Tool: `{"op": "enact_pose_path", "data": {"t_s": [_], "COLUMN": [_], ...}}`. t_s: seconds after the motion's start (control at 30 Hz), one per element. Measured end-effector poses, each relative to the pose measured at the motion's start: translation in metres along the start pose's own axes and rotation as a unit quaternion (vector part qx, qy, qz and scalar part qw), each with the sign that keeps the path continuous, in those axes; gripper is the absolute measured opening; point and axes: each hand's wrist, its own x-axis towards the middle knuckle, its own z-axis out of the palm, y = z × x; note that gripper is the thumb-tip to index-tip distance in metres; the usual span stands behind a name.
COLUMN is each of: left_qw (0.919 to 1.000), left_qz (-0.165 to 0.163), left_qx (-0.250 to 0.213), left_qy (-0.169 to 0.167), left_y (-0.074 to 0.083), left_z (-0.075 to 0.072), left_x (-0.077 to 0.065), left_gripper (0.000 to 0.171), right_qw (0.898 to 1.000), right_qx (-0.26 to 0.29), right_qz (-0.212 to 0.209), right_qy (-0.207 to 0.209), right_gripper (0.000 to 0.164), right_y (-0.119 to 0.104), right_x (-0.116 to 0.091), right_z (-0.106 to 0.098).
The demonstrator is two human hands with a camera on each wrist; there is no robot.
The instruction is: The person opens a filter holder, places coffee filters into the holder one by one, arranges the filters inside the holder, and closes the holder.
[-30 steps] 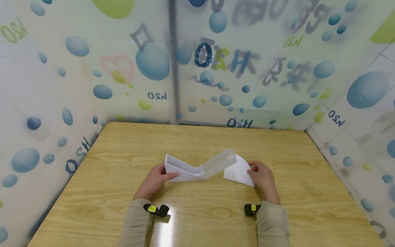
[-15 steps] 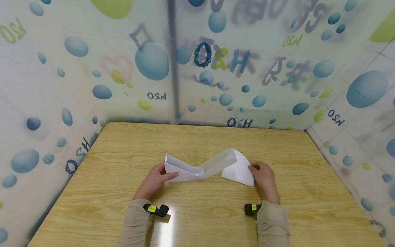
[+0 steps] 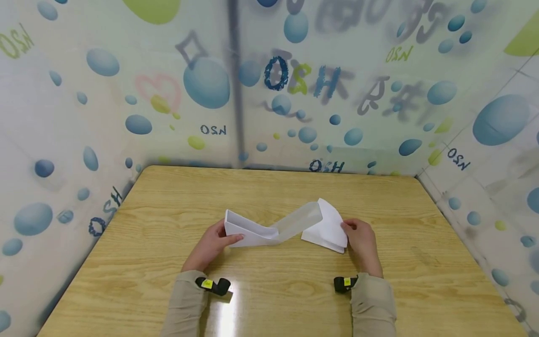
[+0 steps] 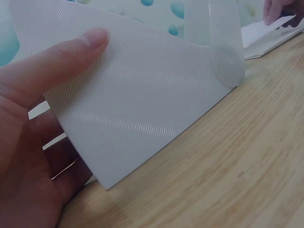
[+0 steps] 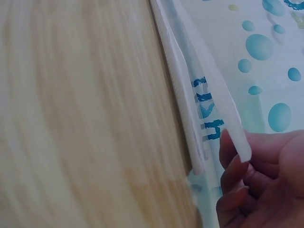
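Observation:
My left hand (image 3: 212, 244) grips a white ribbed case (image 3: 248, 236) at its left end, thumb on the front face. The case's lower edge rests on the table. Its translucent lid (image 3: 294, 222) is swung out to the right and tilts upward. Beyond the lid lies a stack of white fan-shaped papers (image 3: 321, 242), which look like coffee filters. My right hand (image 3: 363, 243) pinches the right edge of the top paper (image 5: 228, 99) between thumb and fingers. In the right wrist view that paper stands apart from the stack below. The lid hides the stack's left part.
The wooden table (image 3: 273, 295) has its back edge against a patterned wall curtain (image 3: 362, 117). Black wrist cameras (image 3: 219, 286) are strapped over both sleeves. Light glares off the table near the left wrist.
The top paper has been lifted and bent upward, parting from the stack below as my right hand shifted slightly right and up. My left hand and the case stay nearly still.

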Motion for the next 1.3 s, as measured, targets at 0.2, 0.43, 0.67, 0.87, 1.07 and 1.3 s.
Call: {"op": "enact_pose_path", "data": {"t_s": [0.2, 0.43, 0.67, 0.87, 1.07, 1.3], "left_qw": [1.0000, 1.0000, 1.0000, 1.0000, 1.0000, 0.9999], "left_qz": [-0.001, 0.002, 0.008, 0.008, 0.001, -0.002], "left_qx": [-0.004, -0.006, 0.001, -0.002, -0.001, -0.007], "left_qy": [-0.004, -0.003, 0.002, 0.000, -0.002, -0.008], "left_y": [0.002, 0.002, -0.001, 0.000, 0.003, 0.022], "left_z": [0.000, 0.000, 0.000, 0.000, 0.001, 0.001], "left_x": [-0.001, -0.001, 0.000, 0.000, -0.001, -0.009], "left_gripper": [0.050, 0.049, 0.049, 0.049, 0.048, 0.044], "right_qw": [1.000, 0.999, 0.999, 0.999, 0.998, 0.997], "right_qx": [0.021, 0.027, 0.035, 0.046, 0.063, 0.075], "right_qz": [0.004, 0.016, 0.030, 0.022, 0.019, 0.029], "right_qy": [0.011, 0.013, 0.009, 0.016, 0.021, 0.020], "right_gripper": [0.031, 0.032, 0.032, 0.033, 0.033, 0.034], "right_y": [-0.002, -0.002, -0.002, -0.003, -0.004, -0.002], "right_x": [0.000, 0.000, 0.000, 0.001, 0.001, 0.002], "right_z": [-0.002, -0.002, -0.001, -0.001, -0.002, -0.001]}}
